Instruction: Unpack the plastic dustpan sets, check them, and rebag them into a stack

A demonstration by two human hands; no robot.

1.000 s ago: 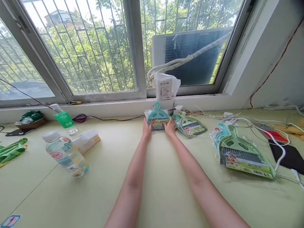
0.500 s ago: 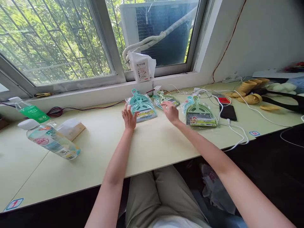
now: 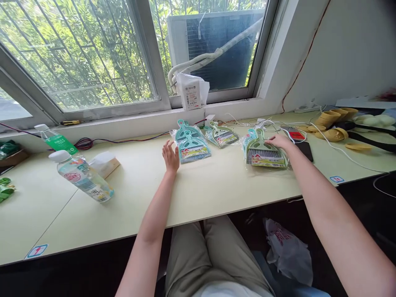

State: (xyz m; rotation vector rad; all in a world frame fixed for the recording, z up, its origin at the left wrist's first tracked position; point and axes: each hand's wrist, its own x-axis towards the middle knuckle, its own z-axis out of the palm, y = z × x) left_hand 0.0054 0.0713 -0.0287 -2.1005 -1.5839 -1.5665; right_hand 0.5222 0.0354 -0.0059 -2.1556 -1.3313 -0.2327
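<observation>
My right hand (image 3: 279, 142) has its fingers closed on the handle end of a green dustpan and brush set (image 3: 266, 153), wrapped in clear plastic. Beneath and behind that pack, a teal one (image 3: 249, 136) partly shows. My left hand (image 3: 171, 157) holds nothing; its fingers are apart, right beside the left edge of a teal dustpan and brush set (image 3: 192, 147). This set overlaps another teal pack (image 3: 182, 126) behind it. Between the two groups lies a further green pack (image 3: 223, 135), with a bit of teal at its left.
At the left stand a clear bottle (image 3: 85, 177), a green-labelled bottle (image 3: 58, 141) and a tissue pack (image 3: 105, 164). White cables (image 3: 332, 142), a dark phone (image 3: 305, 151) and yellow cup-like pieces (image 3: 335, 134) lie at the right. A white-wrapped box (image 3: 191, 94) stands on the sill.
My right hand has moved right, from near the middle green pack to the handle of the right-hand green set, and closed on it. My left hand stays beside the teal set. The view has shifted slightly.
</observation>
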